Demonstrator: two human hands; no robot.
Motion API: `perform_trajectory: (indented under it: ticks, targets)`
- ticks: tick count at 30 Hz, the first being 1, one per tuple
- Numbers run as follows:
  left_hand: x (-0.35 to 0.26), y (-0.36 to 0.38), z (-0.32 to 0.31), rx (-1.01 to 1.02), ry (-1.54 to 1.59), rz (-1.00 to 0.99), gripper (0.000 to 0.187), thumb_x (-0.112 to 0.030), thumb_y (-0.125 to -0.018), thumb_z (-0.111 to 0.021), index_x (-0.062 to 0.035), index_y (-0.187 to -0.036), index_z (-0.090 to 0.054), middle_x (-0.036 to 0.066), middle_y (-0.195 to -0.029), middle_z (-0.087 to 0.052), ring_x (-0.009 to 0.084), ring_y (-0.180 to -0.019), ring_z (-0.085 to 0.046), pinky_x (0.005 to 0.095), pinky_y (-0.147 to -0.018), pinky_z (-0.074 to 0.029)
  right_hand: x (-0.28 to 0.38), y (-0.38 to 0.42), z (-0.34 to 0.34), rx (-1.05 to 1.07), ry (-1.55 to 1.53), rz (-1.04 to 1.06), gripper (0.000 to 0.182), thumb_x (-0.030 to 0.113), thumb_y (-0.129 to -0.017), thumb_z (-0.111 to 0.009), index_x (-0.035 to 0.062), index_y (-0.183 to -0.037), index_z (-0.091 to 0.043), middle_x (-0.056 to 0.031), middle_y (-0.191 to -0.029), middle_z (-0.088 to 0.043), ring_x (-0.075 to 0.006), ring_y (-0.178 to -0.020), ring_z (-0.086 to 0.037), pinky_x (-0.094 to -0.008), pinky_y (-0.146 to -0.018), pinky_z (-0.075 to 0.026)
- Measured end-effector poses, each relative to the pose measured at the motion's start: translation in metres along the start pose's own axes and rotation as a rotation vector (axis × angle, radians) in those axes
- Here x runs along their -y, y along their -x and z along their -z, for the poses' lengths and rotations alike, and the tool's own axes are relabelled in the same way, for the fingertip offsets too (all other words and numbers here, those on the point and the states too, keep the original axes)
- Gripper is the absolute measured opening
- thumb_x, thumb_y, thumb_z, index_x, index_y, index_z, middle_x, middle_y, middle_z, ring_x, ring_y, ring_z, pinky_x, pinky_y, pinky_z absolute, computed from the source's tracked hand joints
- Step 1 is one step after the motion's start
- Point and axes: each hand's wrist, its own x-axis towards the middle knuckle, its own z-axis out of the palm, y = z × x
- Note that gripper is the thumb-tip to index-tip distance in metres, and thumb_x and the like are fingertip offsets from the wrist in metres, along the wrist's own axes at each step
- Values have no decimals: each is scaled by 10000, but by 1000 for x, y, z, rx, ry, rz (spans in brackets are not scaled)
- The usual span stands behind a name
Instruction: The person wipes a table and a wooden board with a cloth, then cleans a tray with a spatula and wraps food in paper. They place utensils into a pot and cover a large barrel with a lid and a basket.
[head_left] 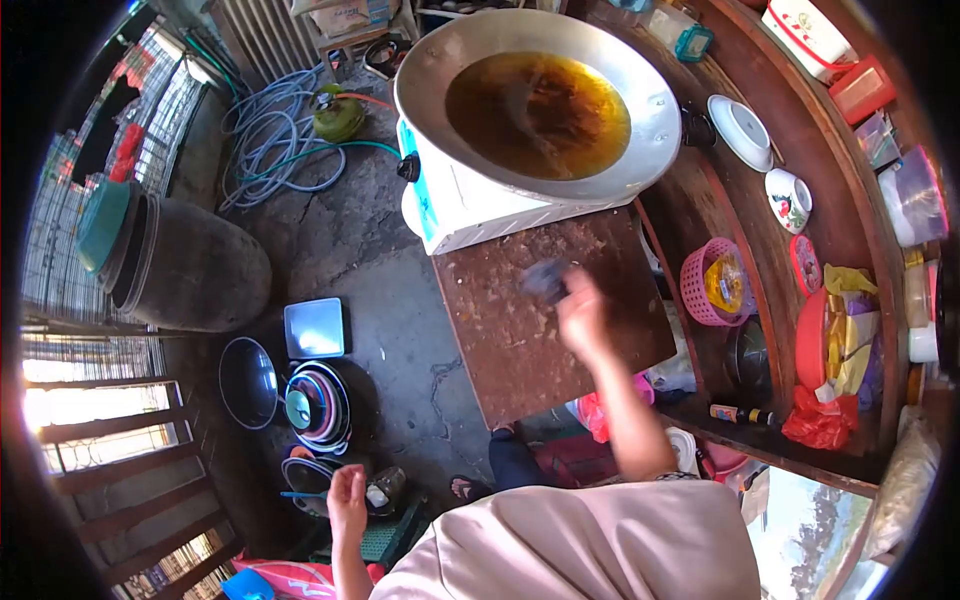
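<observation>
My right hand [582,315] is closed on a dark, crumpled rag [545,281], both smeared by motion, over the brown wooden tabletop [500,350]. Crumbs and light stains dot the wood. Beyond the rag, on the same table, stands a white gas stove [490,215]. It carries a wide metal wok [655,140] holding brownish-yellow oil [480,110]. Low at the left, my left hand [347,498] hangs in the air with loosely bent fingers and nothing visible in it. Below it on the floor side are a glass jar [385,490] and pots.
Wooden shelves at right hold a pink basket [700,285], a white plate [740,132] and a bowl [789,200]. On the floor at left are a dark barrel [200,265], a tray [314,328], stacked basins [320,405], a coiled hose [270,120] and a green gas cylinder [338,120].
</observation>
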Motion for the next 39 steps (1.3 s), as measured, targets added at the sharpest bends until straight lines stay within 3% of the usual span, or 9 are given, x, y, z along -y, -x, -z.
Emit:
perform_trajectory:
  ticks: [4,6,8,11,19,24,30,32,39]
  targets:
    - [-5,-10,-70,399,-72,27,394,-151,-834,-542,-76,-1204,-429,70,-923,-577,114,-783,-537,232,-643,-438,-75,-93,57,-355,610,-255,272,111,-816,-421,10,-1054,-507,-134,-905,-597,-270,-773,-585,-367,-656,-450]
    - [-16,-20,-123,563,36,23,547,-186,-834,-544,-85,-1303,-281,130,-1113,-515,184,-934,-543,282,-760,-447,-82,-77,0,-207,-4,-548,253,158,-828,-427,22,-1018,-521,-154,-908,-584,-315,-810,-562,-386,-689,-438]
    - [-8,-34,-169,587,141,-70,589,-197,-835,-541,-91,-1326,-234,149,-1176,-482,202,-976,-536,295,-787,-445,23,-26,-63,-57,546,-17,159,45,-765,-470,33,-897,-557,-171,-932,-558,-293,-902,-518,-371,-773,-410]
    - [-25,-48,-187,421,45,-98,634,-194,-824,-550,-99,-1338,-190,171,-1220,-447,235,-970,-553,298,-771,-457,30,34,-121,426,-130,223,401,-127,-630,-403,16,-967,-566,-140,-1061,-551,-266,-1044,-495,-323,-894,-377]
    - [-32,-50,-193,304,-7,-159,624,-104,-778,-583,-147,-1316,-271,129,-1133,-530,226,-909,-591,304,-768,-464,-70,-78,-18,-436,803,-160,355,245,-842,-443,-32,-1064,-469,-232,-1132,-452,-376,-1036,-437,-449,-899,-327]
    - [-26,-55,-194,335,-114,-158,624,-100,-779,-581,-134,-1318,-267,151,-1156,-504,229,-935,-578,303,-774,-465,74,7,-156,546,-16,96,367,-89,-641,-464,53,-962,-569,-125,-1055,-539,-248,-1023,-498,-314,-874,-386]
    - [-28,-53,-190,322,-60,-124,617,-94,-777,-585,-109,-1312,-277,150,-1177,-494,227,-920,-587,301,-761,-472,43,-36,-34,-88,75,-419,303,-16,-764,-411,-40,-1054,-496,-169,-1089,-525,-247,-1000,-516,-315,-857,-409]
    - [-30,-53,-189,342,-43,-155,615,-99,-775,-591,-112,-1309,-286,154,-1177,-492,222,-909,-591,298,-760,-472,-75,-54,-10,-341,842,-91,264,112,-830,-456,-9,-1062,-495,-217,-1218,-411,-336,-1085,-442,-411,-903,-368]
    - [-17,-57,-191,286,-66,-218,614,-195,-766,-596,-191,-1305,-302,157,-929,-606,287,-825,-595,347,-750,-455,62,19,-125,203,58,351,308,-76,-710,-453,72,-935,-600,-105,-1043,-567,-279,-1015,-514,-355,-876,-404]
